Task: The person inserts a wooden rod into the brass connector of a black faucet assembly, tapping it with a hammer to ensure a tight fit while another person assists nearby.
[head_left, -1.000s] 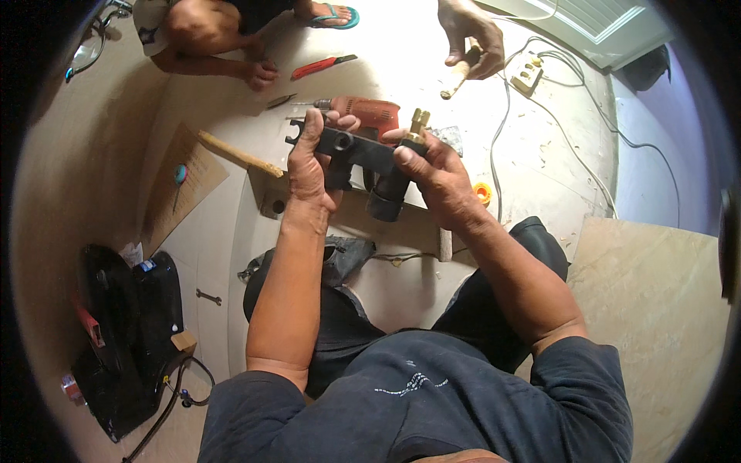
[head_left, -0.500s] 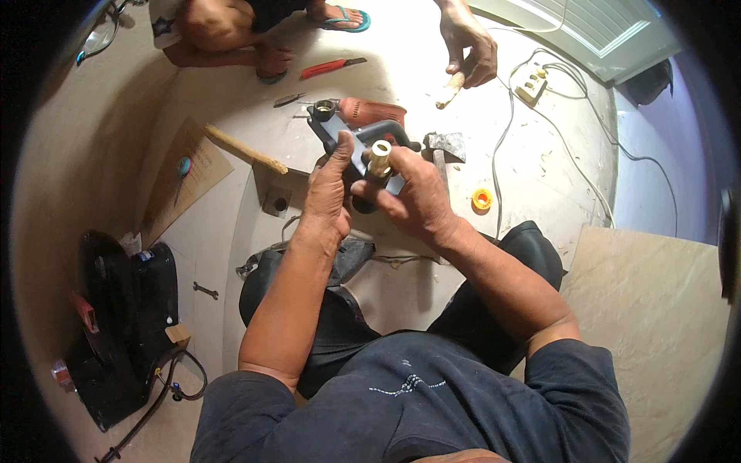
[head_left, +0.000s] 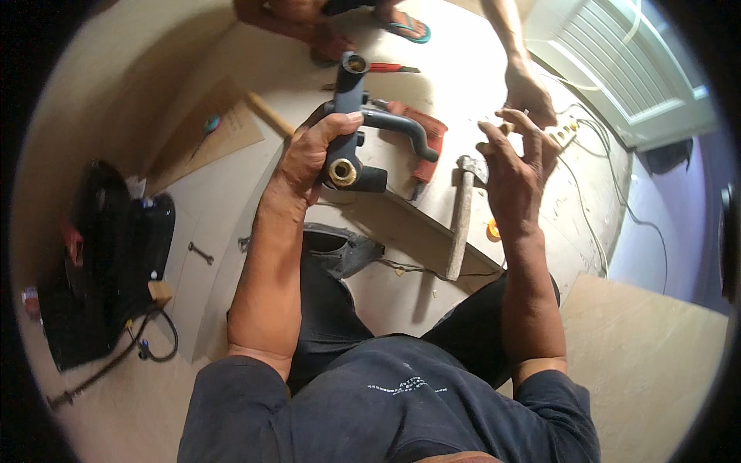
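The left hand (head_left: pixel 312 158) is wrapped tight around a dark faucet fitting (head_left: pixel 351 127) with brass openings, raised above the floor. The right hand (head_left: pixel 517 166) hovers beside it, fingers spread, holding nothing.

We sit on the floor (head_left: pixel 656 347) with a low board (head_left: pixel 432 193) lying across before us. Our left hand (head_left: pixel 309 158) is up at eleven o'clock, wrapped around a dark faucet body (head_left: pixel 347 131). Our right hand (head_left: pixel 515 174) is at one o'clock, apart from it, fingers spread. Between them on the board lie a power drill (head_left: pixel 421 139) and a hammer (head_left: pixel 461 216), the hammer handle pointing toward us. A tool bag (head_left: pixel 100 255) sits at nine o'clock. Another person's hand (head_left: pixel 529 96) is at one o'clock, beyond ours, a sandalled foot (head_left: pixel 401 27) at twelve.
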`<state>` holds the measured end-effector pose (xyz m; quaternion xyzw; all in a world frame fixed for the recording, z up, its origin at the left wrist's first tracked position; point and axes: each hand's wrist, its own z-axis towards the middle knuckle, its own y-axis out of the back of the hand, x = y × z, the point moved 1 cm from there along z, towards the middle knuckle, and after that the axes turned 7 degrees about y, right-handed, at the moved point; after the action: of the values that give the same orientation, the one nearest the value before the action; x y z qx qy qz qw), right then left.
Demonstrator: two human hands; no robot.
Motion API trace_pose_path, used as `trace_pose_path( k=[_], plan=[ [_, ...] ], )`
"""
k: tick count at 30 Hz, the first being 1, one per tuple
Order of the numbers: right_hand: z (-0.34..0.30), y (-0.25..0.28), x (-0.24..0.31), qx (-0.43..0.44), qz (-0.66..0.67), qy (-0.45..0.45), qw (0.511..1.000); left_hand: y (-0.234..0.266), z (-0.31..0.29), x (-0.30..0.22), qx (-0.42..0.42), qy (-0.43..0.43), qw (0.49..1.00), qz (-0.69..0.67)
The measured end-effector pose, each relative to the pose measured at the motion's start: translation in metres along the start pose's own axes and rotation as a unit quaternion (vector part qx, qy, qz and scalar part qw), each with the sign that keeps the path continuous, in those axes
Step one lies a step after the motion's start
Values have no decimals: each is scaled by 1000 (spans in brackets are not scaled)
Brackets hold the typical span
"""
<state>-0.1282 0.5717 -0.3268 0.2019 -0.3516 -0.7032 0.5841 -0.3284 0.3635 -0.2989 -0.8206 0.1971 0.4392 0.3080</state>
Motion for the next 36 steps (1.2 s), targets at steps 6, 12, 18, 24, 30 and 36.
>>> trace_pose_path(
  k=[6,12,18,24,30,36],
  plan=[
    [20,35,45,-117,126,108,979,27,-42,-42,-21,-117,969,216],
    [-14,51,125,229,456,-154,846,68,-53,-35,-53,-108,944,306],
    [-30,58,146,338,592,-293,671,92,-76,0,-159,-111,903,382],
    [-53,60,159,386,390,-46,835,111,-78,27,-193,-109,861,457],
    [-61,56,180,342,398,-52,849,118,-84,35,-205,-110,826,513],
    [-64,55,186,341,372,-12,863,115,-87,36,-183,-112,832,512]
  ],
)
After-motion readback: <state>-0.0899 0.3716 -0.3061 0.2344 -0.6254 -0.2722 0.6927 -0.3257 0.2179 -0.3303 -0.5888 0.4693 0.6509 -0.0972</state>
